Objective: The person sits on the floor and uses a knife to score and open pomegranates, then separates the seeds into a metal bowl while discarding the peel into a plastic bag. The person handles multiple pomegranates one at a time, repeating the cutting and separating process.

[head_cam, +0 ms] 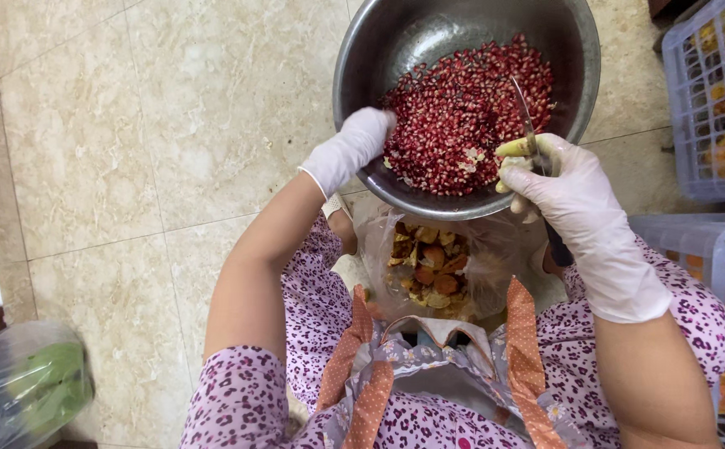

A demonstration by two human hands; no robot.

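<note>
A steel bowl (395, 50) on the tiled floor holds a heap of red pomegranate seeds (462, 108). My left hand (352, 148), in a white glove, reaches over the bowl's near rim with its fingers down among the seeds. My right hand (574, 199), also gloved, grips a small knife (524, 116) whose blade points up over the seeds, together with a pale piece of pomegranate rind (512, 150) at the fingertips.
A clear plastic bag (433, 266) of pomegranate peels lies between my knees below the bowl. Lilac plastic baskets (711, 100) of fruit stand at the right, one (711, 249) beside my right arm. A bag with green contents (26, 382) sits at the lower left.
</note>
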